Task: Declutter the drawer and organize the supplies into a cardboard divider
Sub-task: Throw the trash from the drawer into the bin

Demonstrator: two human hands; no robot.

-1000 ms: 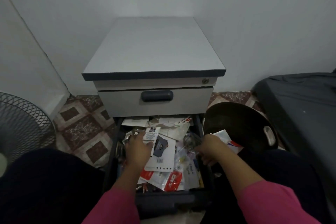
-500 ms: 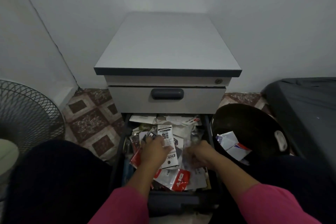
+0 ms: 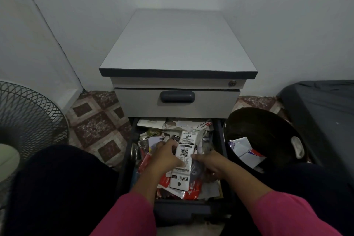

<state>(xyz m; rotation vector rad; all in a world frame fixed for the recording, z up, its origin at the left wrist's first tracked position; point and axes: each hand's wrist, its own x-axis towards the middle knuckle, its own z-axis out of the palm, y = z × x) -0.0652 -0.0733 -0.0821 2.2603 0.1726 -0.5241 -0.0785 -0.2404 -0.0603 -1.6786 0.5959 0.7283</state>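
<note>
The lower drawer of a grey cabinet stands pulled out, packed with packets, papers and red wrappers. Both my hands are inside it. My left hand grips the left edge of a long white package with a QR code and black label. My right hand touches the package's right edge with its fingertips, resting over clear plastic packets. No cardboard divider is in view.
A round black bin holding discarded white and red wrappers sits right of the drawer. The closed upper drawer is above. A fan grille stands at left, a dark mattress at right, on a patterned tile floor.
My right hand came back from the bin, leaving a wrapper there, and reached into the drawer. My left hand lifted the white package upward, and both hands now meet on it.
</note>
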